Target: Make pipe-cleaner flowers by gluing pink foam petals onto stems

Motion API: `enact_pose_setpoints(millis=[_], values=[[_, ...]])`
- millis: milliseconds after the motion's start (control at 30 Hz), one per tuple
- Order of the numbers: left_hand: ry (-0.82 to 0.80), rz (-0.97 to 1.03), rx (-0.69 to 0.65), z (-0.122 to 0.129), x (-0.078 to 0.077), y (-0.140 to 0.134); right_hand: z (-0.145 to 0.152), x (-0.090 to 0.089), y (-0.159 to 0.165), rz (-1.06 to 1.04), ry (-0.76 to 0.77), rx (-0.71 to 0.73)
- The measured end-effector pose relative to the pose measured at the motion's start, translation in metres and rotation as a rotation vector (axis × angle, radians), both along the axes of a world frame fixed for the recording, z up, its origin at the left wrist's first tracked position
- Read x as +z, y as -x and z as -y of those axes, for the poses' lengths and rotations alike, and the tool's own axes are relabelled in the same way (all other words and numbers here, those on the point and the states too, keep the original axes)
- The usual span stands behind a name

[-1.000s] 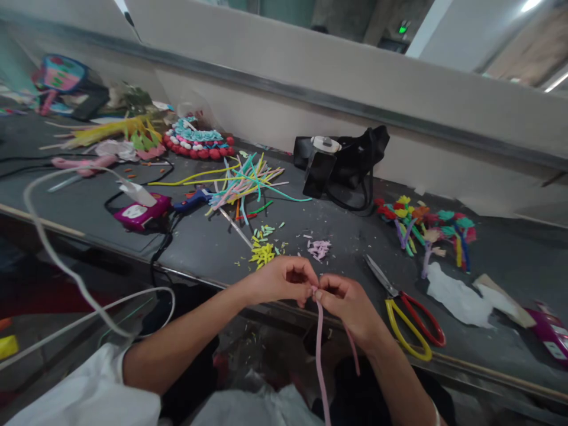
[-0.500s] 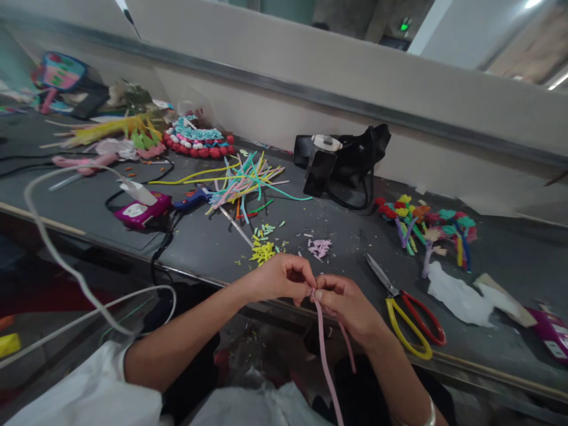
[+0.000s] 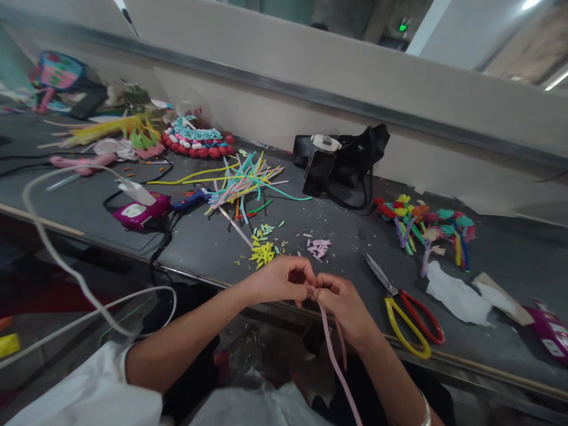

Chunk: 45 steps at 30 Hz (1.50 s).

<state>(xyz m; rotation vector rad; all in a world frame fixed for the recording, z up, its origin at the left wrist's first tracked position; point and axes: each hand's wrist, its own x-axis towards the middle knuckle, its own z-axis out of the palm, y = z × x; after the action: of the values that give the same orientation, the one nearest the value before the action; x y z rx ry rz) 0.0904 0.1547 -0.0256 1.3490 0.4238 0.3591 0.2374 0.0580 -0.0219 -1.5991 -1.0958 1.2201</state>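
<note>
Where hands (image 3: pixel 284 280) (image 3: pixel 349 309) meet, pink strip (image 3: pixel 333 357), long end slanting down-right

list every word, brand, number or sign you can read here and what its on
No text can be read.
Green lit shape, perhaps a sign, top right: too small and blurred.
Purple box at left: any marking on its white panel is too blurred.
Purple box at right edge: any marking on its pale patch is too blurred.

From the wearer's head, one camera looks forward and down across the counter (image 3: pixel 208 244) (which slants down rightward in view), with the hands (image 3: pixel 348 307) close at lower centre and a pale partition (image 3: pixel 266 47) farther off.
</note>
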Motion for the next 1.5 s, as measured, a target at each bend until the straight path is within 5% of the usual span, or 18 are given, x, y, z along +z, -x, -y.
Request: enact_pose_setpoints(millis=[733,1000,1133,1500], values=[[-0.014,0.050,-0.124,-0.005,-0.004,0.004,0.009,0.013,-0.014,-0.095,0.037,0.177],[-0.537,-0.010,0.139,0.008,0.002,-0.001,0.006,0.000,-0.015,-0.236,0.033,0.142],[-0.655,0.002,0.186,0.008,0.000,-0.002,0.005,-0.003,-0.014,-0.349,0.049,0.121],[-0.215,0.079,0.000,-0.004,-0.002,0.005,0.003,-0.002,-0.018,-0.300,0.003,0.144]])
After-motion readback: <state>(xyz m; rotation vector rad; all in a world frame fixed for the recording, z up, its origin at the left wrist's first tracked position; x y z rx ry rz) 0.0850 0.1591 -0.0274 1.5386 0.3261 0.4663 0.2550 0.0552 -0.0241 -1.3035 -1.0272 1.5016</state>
